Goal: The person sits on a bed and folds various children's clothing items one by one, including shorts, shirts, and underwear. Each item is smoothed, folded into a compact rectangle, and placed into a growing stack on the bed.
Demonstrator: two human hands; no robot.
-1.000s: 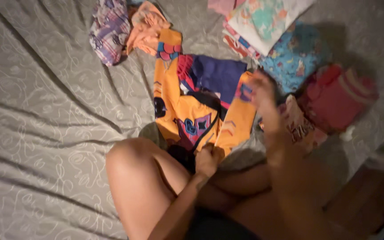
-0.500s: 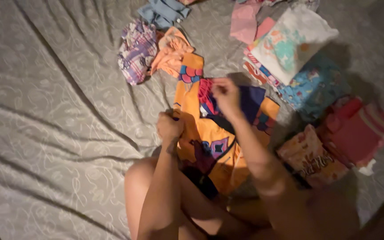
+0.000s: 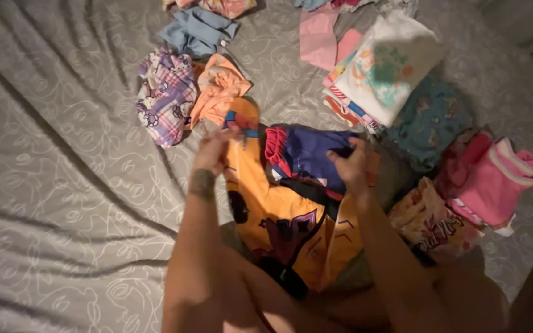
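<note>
**Mia:** What is in the middle of the bed?

**Sam:** A bright orange cloth top with dark cartoon prints (image 3: 279, 209). It lies flat on the grey bed sheet with swirly white lines (image 3: 63, 185), right in front of the person's knees. Flat is good, I think, because then it is easy to fold.

**Mia:** What do the hands do?

**Sam:** The left hand (image 3: 212, 154) pinches the top's upper left edge, near the sleeve. The fingers are closed on the cloth. The right hand (image 3: 348, 165) grips the other side, fingers curled shut on it. A small navy blue cloth piece with a red frilly band (image 3: 306, 154) lies on the top, between the hands.

**Mia:** Why are the other clothes off to the side?

**Sam:** So they stay out of the way, I guess. A neat pile with a white printed shirt on top (image 3: 380, 68) sits far right. A folded pink cloth (image 3: 485, 179) is beside it. A scrunched purple checked cloth (image 3: 165, 98) and a peach cloth (image 3: 220, 89) lie just above the top.

**Mia:** Any boxes or baskets?

**Sam:** None that I can see. Everything sits on the sheet.
</note>
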